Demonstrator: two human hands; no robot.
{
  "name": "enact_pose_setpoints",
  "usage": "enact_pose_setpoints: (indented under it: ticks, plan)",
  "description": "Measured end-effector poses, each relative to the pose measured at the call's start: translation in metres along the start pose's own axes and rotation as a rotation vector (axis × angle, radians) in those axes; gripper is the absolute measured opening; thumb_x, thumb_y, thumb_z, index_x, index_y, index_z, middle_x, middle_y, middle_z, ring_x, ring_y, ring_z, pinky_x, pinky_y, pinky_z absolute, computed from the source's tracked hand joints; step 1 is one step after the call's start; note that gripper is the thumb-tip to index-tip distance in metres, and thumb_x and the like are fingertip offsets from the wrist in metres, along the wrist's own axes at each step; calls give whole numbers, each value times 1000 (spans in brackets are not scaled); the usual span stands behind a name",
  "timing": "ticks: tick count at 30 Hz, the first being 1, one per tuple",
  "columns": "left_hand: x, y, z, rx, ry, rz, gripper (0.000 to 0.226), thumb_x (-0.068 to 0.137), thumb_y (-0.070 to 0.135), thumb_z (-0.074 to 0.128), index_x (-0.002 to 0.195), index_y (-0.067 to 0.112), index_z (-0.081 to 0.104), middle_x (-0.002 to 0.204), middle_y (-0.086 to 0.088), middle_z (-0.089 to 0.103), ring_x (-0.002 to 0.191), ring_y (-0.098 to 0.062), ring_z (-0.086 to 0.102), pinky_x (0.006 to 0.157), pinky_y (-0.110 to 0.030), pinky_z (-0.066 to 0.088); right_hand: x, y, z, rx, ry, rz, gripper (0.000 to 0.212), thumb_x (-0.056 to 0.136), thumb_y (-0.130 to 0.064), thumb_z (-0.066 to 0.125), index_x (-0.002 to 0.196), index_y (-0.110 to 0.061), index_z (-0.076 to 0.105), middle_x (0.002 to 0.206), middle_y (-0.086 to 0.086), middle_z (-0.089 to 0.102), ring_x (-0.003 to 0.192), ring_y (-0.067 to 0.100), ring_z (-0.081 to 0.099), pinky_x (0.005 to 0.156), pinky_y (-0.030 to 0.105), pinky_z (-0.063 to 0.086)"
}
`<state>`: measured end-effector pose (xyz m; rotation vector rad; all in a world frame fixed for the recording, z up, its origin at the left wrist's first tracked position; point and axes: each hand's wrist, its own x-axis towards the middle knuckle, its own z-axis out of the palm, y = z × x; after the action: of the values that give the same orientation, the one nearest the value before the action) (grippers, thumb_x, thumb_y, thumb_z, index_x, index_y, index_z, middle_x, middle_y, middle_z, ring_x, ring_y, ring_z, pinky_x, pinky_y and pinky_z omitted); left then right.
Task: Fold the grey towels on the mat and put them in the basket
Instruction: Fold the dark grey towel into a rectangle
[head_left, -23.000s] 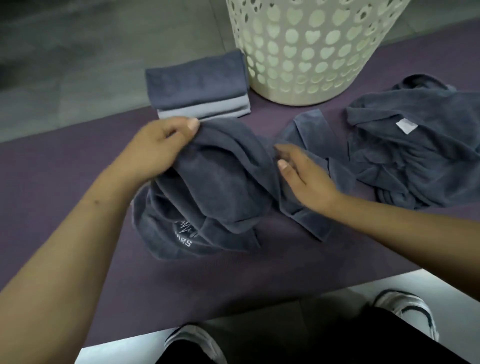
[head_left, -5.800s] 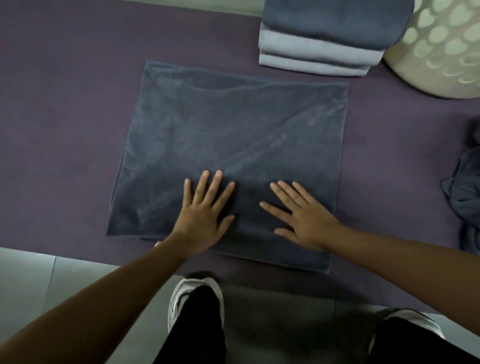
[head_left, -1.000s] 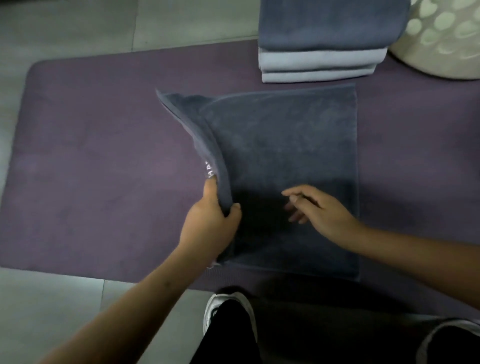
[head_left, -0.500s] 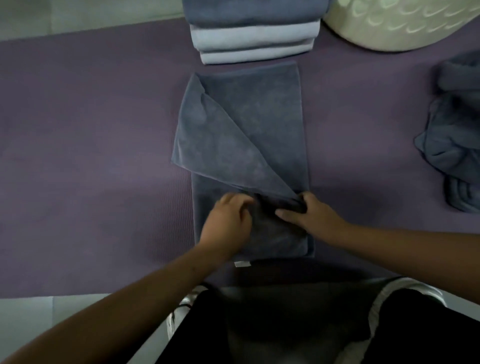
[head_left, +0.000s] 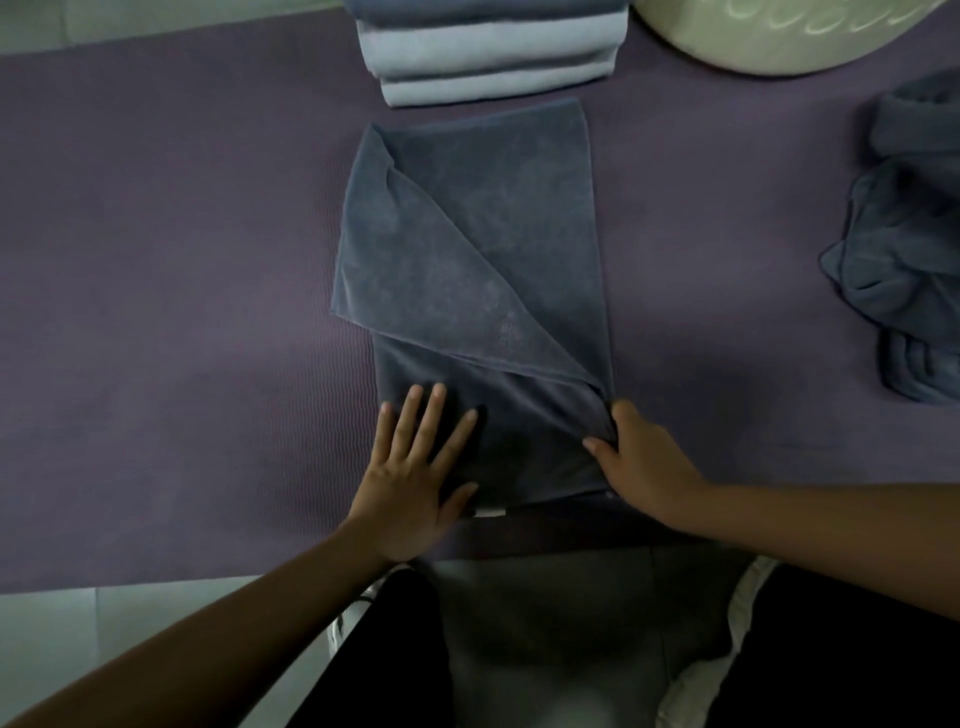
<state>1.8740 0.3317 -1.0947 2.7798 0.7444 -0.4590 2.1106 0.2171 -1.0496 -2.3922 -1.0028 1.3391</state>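
- Nearest to the camera are the person's dark trouser legs (head_left: 395, 670) and a shoe (head_left: 696, 691), at the near edge of the purple mat (head_left: 171, 322).
- The left hand (head_left: 415, 478) lies flat with its fingers spread and straight. The palm is on the mat edge and the fingers press on the near left part of the grey towel (head_left: 519, 218). It holds nothing; it only keeps the towel from sliding.
- The right hand (head_left: 639, 462) is at the near right edge of the towel. Its thumb and fingers pinch a corner of the loose upper layer there, and the cloth makes small wrinkles towards this grip.
- The towel lies in the middle of the mat as a long strip. The upper layer is not flat: it crosses the strip on a slant, and one part sticks out past the left edge.
- To do this fold well, I think the right hand should pull the corner until it meets the corner below, while the left hand keeps pressing. After that the slanted layer needs smoothing, so that all edges lie together.
- Further away, a stack of folded towels (head_left: 488, 57) lies just beyond the far end of the strip.
- On the right, well apart, is a heap of unfolded towels (head_left: 914, 249).
- At the far right stands the basket (head_left: 769, 36), of which only the bottom part is visible. No towel can be seen in it.
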Motion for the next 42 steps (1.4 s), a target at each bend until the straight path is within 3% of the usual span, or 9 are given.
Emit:
enact_pose_setpoints:
  ticks: [6,17,21,25,28,31,37,40,42]
  plan:
    - [4,-2,0,-14,37,27,70,95,55,27,152,17,14,158,-17,11,146,-33,5,116,-49,7,2,16,-4,-94,83,-61,23,96,-25,52,88,-11,35,65,-4,41,56,7,43,47,19,31]
    - [3,-12,13,19,32,67,69,97,60,12,153,20,3,157,-19,7,146,-37,6,116,-50,9,15,16,-16,-495,3,2,44,88,-50,57,105,-13,38,90,5,58,85,26,60,60,31,37]
    - [9,-10,3,16,59,71,70,95,59,25,151,18,19,156,-21,16,146,-35,8,116,-52,9,18,23,-14,-526,355,-462,54,61,-28,86,82,-18,37,81,0,47,72,20,48,65,30,35]
    - [20,-13,-5,12,68,144,71,94,57,30,152,18,17,158,-18,11,146,-33,6,116,-51,10,28,26,4,-722,322,-1053,40,78,-27,61,114,-16,47,123,3,45,114,26,44,97,39,32]
    - [19,-19,3,48,28,163,72,94,59,28,153,20,13,159,-17,8,147,-34,4,116,-52,13,37,43,8,-938,146,-931,60,92,-46,32,145,-18,26,152,7,27,143,27,19,117,43,10]
    - [20,-17,0,-2,58,163,66,95,56,30,151,21,22,157,-15,17,146,-32,12,116,-51,15,41,59,0,-988,92,-889,66,94,-54,24,148,-18,16,155,11,19,146,26,12,118,44,5]
    - [67,-31,-51,-642,503,-569,51,90,37,53,132,10,45,135,-14,42,124,-29,35,104,-41,27,48,43,-7,-733,357,-1093,50,90,-45,48,132,-20,46,133,4,44,124,25,41,111,44,24]
    - [104,-56,-80,-895,366,-851,73,89,38,62,148,14,24,146,-12,29,135,-30,24,112,-47,25,59,21,-15,-626,424,-1091,48,90,-42,51,131,-18,50,132,5,50,123,26,45,109,43,29]
    - [114,-76,-85,-884,253,-923,75,83,45,67,143,17,32,140,-10,36,131,-31,33,110,-50,30,70,6,-21,-620,401,-1039,50,90,-42,50,132,-15,54,135,8,53,127,27,44,110,41,28]
